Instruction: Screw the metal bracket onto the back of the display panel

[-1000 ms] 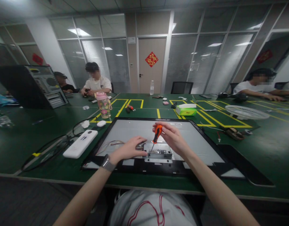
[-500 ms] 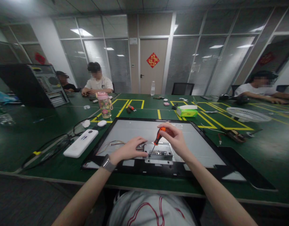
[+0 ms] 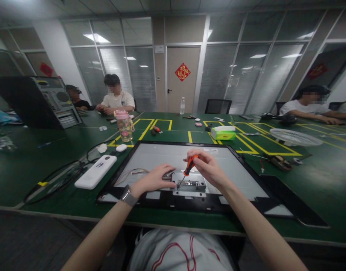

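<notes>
An orange and black screwdriver slants down to the left in my right hand, its fingers closed round the top of the handle. The tip meets the left part of a silver metal bracket. My left hand lies over the left side of the bracket with fingers and thumb apart, the thumb beside the screwdriver tip. Its fingertips rest by a dark part at the bracket's edge. Under both hands lies a large flat display panel with a grey back and black frame. Thin wires run left of the bracket.
A white power bank and black cables lie left of the panel. Beyond it stand a pink-lidded bottle and a green tissue pack. A black flat piece lies at right. Several people sit around the table.
My right hand has shifted slightly left and turned on the handle, with the fingers now further round it. The left hand stays put; the view moves slightly.
</notes>
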Tool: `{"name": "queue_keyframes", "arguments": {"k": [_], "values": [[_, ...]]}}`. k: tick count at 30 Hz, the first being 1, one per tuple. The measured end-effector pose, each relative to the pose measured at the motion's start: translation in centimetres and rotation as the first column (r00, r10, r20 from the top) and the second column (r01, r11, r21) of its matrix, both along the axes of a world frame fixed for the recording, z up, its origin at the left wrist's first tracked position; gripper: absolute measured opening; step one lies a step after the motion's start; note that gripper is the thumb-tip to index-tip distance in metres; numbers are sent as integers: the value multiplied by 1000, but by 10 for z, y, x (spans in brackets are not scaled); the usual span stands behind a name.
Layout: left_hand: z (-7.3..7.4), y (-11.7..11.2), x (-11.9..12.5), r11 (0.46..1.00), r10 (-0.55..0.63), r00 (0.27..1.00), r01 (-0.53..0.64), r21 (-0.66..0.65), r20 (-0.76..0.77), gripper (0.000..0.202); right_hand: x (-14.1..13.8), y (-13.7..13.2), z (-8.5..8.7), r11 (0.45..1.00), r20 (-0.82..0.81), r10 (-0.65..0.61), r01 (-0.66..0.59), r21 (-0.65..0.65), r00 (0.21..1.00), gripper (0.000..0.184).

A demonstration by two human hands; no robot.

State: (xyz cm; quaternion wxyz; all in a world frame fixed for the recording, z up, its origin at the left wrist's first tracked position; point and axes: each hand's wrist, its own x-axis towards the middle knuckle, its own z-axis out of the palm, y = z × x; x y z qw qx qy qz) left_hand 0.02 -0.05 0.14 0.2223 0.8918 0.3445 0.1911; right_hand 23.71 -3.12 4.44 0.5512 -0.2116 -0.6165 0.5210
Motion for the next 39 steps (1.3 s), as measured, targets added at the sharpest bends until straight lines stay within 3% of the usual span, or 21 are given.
{"name": "queue_keyframes", "arguments": {"k": [10,13,15,17,21,26,29,33,37,39], "values": [[2,-1,0,1000,-5,1000,5,-13,8,56,2,-1,5,1000,24,18,-17,-22,1000,29],[2,-2,0,1000,3,1000,-3,-18,-1,58,1,1,2,983,81,-168,161,83,983,22],[2,-2,1,1000,14,1000,-14,-22,-12,58,-1,2,0,936,89,-325,307,175,941,18],[3,-2,1,1000,17,1000,-18,-23,-16,58,-3,1,-1,905,100,-391,363,223,915,20],[3,-2,1,1000,7,1000,-8,-14,-11,58,-4,-2,0,960,129,-249,228,160,960,33],[2,-2,0,1000,12,1000,-12,-25,-4,58,-6,0,-5,953,25,-275,269,140,961,15],[2,-1,0,1000,6,1000,-6,-16,-3,58,-8,1,-7,985,-75,-164,167,37,984,18],[1,-1,0,1000,1,1000,-1,-9,4,57,-8,-2,-2,998,-70,-37,34,-45,997,33],[3,-2,1,1000,3,1000,-3,-22,4,57,-4,-3,2,1000,-57,18,-19,-25,998,29],[5,-4,1,1000,8,1000,-8,-27,-2,57,-2,-2,1,999,-4,-19,19,26,1000,29]]}}
